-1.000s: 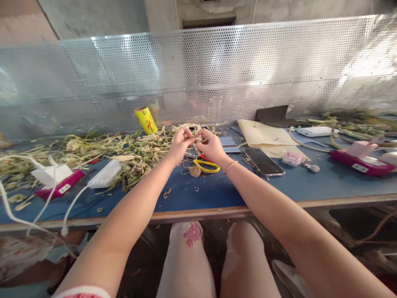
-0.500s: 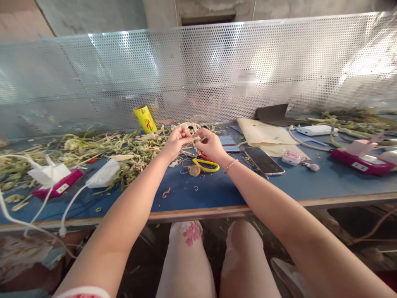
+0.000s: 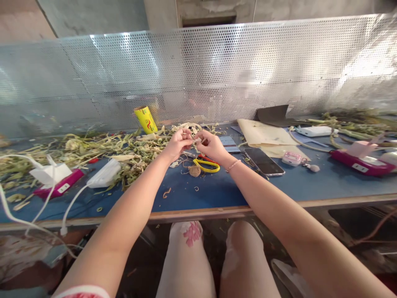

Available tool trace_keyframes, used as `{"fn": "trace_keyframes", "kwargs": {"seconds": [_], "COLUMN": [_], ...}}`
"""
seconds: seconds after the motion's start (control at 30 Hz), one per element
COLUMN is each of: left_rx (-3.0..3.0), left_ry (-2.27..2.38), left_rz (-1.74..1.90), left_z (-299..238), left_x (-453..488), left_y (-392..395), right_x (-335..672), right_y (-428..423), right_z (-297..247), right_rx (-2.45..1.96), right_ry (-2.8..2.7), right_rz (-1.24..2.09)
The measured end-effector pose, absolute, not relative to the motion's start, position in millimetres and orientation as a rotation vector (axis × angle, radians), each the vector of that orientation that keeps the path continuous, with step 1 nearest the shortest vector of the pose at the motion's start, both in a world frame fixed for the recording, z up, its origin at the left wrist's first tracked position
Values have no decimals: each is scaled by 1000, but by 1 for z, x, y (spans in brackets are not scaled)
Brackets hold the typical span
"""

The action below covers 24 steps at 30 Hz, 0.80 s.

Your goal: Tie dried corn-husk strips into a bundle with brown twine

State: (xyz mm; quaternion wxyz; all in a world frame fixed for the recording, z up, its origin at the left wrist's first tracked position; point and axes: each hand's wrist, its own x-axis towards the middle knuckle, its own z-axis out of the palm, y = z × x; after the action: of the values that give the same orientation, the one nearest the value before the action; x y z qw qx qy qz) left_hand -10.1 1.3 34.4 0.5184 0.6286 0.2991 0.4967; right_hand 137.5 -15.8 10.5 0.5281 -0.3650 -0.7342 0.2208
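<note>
My left hand (image 3: 180, 144) and my right hand (image 3: 211, 145) meet above the blue table, fingertips almost touching. Both are closed in a pinch around a small pale piece (image 3: 196, 141), too small and too covered by fingers to name. Just below them lie scissors with yellow-lined handles (image 3: 207, 165) and a round brown lump (image 3: 194, 170). Beyond and left of my left hand spreads a heap of dried leaves and stems (image 3: 144, 151). A blue-grey card (image 3: 228, 142) rests right behind my right hand.
A yellow tube (image 3: 145, 119) stands tilted against the perforated metal screen (image 3: 214, 74). On the right lie a phone (image 3: 264, 161), a pink case (image 3: 291, 158), paper sheets (image 3: 263, 132) and a magenta power strip (image 3: 361, 163). Left are a white charger (image 3: 104, 173), cables and another magenta strip (image 3: 58, 184).
Both hands stay at nearly the same spot, with the fingers shifted slightly and drawn a little closer together around the pale piece. Nothing on the table has visibly moved.
</note>
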Motion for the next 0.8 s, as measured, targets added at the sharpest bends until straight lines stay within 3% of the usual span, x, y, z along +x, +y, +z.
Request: {"fn": "trace_keyframes", "kwargs": {"seconds": [0.5, 0.8], "left_rx": [1480, 1728], "left_ry": [939, 1186], "left_rz": [1287, 1626], "left_z": [23, 15], "left_x": [4, -1], "left_y": [3, 11], "right_x": [137, 119], "right_y": [-8, -3], "right_z": [2, 2], "right_rx": [-808, -967], "right_ry": [-1883, -1574], "right_rz": [522, 873]}}
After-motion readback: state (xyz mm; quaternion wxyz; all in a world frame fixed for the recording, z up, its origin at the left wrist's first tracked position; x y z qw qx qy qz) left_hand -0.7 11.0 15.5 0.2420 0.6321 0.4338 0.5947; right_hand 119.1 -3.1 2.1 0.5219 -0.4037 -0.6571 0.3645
